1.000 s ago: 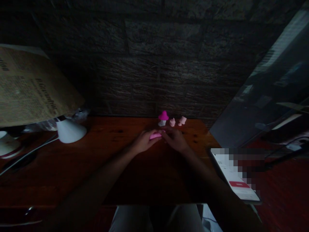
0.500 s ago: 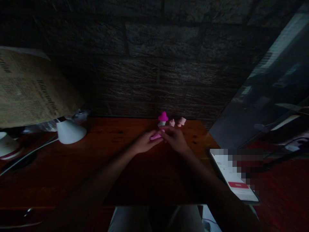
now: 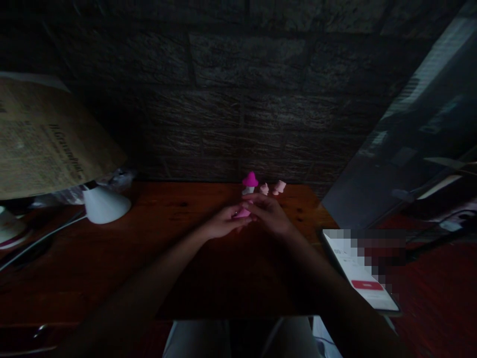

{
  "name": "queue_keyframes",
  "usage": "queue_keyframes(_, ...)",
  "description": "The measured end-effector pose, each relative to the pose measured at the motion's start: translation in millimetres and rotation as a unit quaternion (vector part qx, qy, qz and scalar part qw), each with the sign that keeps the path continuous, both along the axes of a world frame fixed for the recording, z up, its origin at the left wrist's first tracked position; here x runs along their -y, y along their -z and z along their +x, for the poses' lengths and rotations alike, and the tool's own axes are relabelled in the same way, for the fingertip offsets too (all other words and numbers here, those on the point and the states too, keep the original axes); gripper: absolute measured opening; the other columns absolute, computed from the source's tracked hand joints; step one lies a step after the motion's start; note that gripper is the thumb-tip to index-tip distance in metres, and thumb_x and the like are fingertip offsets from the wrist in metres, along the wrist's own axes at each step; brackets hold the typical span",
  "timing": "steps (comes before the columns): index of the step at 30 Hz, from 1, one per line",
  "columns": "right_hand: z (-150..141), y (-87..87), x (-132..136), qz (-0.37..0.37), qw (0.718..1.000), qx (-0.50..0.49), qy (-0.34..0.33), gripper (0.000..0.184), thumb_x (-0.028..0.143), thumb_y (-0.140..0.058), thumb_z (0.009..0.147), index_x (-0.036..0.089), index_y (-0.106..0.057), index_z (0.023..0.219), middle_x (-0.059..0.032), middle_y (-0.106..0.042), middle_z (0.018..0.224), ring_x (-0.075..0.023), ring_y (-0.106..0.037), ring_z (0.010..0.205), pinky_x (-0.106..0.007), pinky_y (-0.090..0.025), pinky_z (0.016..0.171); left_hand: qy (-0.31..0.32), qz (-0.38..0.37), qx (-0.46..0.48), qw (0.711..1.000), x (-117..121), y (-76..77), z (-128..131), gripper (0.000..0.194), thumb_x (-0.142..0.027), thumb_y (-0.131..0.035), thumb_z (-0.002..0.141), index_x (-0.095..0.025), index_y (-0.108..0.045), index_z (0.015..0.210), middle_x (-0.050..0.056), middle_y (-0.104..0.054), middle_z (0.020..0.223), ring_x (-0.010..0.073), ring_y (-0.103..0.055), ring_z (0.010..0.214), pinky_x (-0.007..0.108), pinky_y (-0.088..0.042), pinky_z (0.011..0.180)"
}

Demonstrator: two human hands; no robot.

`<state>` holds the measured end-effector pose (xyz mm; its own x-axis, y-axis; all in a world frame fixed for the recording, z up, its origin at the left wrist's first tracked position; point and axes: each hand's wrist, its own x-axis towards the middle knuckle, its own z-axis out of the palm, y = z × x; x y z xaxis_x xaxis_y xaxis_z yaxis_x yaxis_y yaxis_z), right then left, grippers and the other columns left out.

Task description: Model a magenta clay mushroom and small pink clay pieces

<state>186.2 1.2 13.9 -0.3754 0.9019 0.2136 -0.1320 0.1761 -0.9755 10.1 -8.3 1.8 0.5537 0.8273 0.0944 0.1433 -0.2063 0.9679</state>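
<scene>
Both hands are clamped on a pink piece (image 3: 243,213) between them, over the wooden table (image 3: 179,199)—left hand (image 3: 225,223) from one side, right hand (image 3: 271,215) from the other. Uneven pressure, I'd judge, could bend it or pop it loose. Just beyond stand a magenta-capped figure (image 3: 250,180) and two pale pink figures (image 3: 280,187)—a stray knuckle might topple them.

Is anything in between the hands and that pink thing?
Nothing visible: the left hand and right hand are both right on the pink thing. The magenta-topped figure stands beyond them, not between.
</scene>
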Motion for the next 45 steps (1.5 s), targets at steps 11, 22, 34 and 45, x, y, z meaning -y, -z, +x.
queue_keyframes(11, -4, -0.8, 6, 0.009, 0.999, 0.047, -0.025, 0.027, 0.037, -0.074, 0.080, 0.023, -0.070, 0.103, 0.0019, -0.067, 0.078, -0.0085, -0.057, 0.058, -0.021, -0.047, 0.052, -0.004, -0.056, -0.094, 0.994, 10, -6.1, 8, 0.022, -0.036, -0.067, 0.084, -0.015, -0.062, 0.088, -0.004, -0.056, 0.055, 0.0069, -0.044, 0.040, 0.020, -0.032, 0.039)
queue_keyframes(22, -4, -2.7, 5, -0.006, 0.998, 0.041, -0.039, 0.029, 0.041, -0.078, 0.076, 0.022, -0.074, 0.097, -0.0014, -0.074, 0.091, -0.0161, -0.069, 0.084, -0.029, -0.055, 0.078, -0.060, 0.113, -0.086, 0.988, 0, 3.8, 7, 0.023, -0.032, -0.067, 0.083, -0.016, -0.068, 0.100, 0.005, -0.073, 0.097, 0.0198, -0.067, 0.090, 0.033, -0.052, 0.084)
queue_keyframes(34, -5, -2.1, 6, -0.025, 0.999, 0.033, 0.010, 0.031, 0.048, -0.076, 0.077, 0.019, -0.072, 0.087, 0.0013, -0.066, 0.070, -0.0095, -0.055, 0.056, -0.022, -0.046, 0.052, -0.027, -0.086, -0.090, 0.992, 13, -14.1, 10, 0.030, -0.043, -0.064, 0.086, -0.014, -0.063, 0.077, -0.001, -0.061, 0.057, 0.0079, -0.048, 0.039, 0.022, -0.034, 0.042)
queue_keyframes(45, -5, -0.3, 2, 0.015, 0.999, -0.019, 0.042, 0.029, 0.046, -0.079, 0.074, 0.022, -0.075, 0.090, -0.0025, -0.074, 0.087, -0.0151, -0.066, 0.077, -0.030, -0.053, 0.075, -0.079, -0.017, -0.112, 0.990, 8, -9.8, 5, 0.033, -0.043, -0.074, 0.077, -0.014, -0.069, 0.092, 0.001, -0.068, 0.071, 0.0130, -0.061, 0.063, 0.025, -0.046, 0.060)
